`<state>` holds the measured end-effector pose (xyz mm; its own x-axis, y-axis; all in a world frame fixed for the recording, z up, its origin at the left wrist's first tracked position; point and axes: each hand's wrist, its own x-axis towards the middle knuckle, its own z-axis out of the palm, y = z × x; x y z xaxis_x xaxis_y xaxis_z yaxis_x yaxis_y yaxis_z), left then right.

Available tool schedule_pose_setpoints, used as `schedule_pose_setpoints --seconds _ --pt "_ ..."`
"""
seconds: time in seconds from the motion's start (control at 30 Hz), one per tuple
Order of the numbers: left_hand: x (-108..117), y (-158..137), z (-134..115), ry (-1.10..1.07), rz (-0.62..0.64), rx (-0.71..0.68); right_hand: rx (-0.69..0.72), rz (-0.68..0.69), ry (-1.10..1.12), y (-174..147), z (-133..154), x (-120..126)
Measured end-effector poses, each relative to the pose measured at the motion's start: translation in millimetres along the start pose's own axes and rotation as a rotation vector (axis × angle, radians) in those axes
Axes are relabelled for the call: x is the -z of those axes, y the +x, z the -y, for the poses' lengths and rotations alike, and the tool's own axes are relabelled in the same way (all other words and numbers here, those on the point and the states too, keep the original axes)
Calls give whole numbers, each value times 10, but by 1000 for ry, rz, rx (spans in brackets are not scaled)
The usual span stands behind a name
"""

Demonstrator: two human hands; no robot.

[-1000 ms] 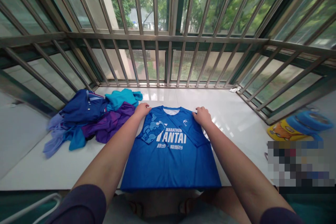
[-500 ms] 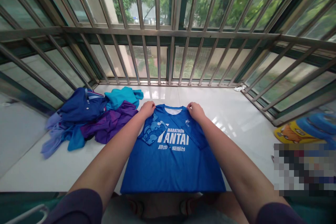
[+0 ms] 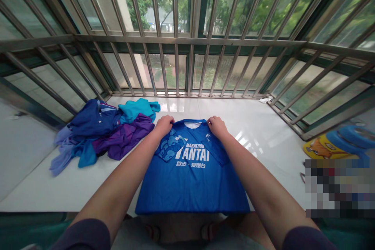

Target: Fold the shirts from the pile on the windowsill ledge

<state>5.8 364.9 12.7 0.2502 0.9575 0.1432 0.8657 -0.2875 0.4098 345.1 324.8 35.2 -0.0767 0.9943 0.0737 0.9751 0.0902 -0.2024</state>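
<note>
A blue T-shirt (image 3: 191,187) with white lettering lies front up on the white ledge, its collar toward the window and its hem at the near edge. Both sleeves are turned in over the chest; the left one shows a cloud pattern. My left hand (image 3: 164,125) pinches the shirt at the shoulder left of the collar. At the opposite shoulder, my right hand (image 3: 217,126) grips the fabric in the same way. The fingertips of both hands are partly hidden by the knuckles.
Left of the shirt is a heap of crumpled clothes: a navy garment (image 3: 93,119), a purple one (image 3: 129,138) and a teal one (image 3: 137,109). A yellow and blue bottle (image 3: 331,144) lies at the right. Metal bars (image 3: 190,41) and windows enclose the white ledge (image 3: 263,136).
Both hands keep their hold at the shoulders and have drawn very slightly closer together. The shirt stays nearly in place; the view has shifted a little.
</note>
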Motion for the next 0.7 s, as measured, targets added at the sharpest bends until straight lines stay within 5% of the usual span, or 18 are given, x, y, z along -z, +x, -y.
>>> schedule_pose_setpoints --seconds 0.2,0.37,0.43,0.57,0.7 --pt "179 -515 -38 -78 -77 -95 184 -132 65 -670 -50 160" --pt "172 -1198 31 -141 -70 -164 477 -203 117 -1459 -285 14" --pt "151 -1420 69 -164 -35 -181 489 -193 79 -1676 -390 -49" --pt "199 -1579 93 -187 -57 54 151 -211 69 -1780 -506 -9" --pt "277 -1344 47 -152 -121 380 -296 -75 161 -1506 -447 123"
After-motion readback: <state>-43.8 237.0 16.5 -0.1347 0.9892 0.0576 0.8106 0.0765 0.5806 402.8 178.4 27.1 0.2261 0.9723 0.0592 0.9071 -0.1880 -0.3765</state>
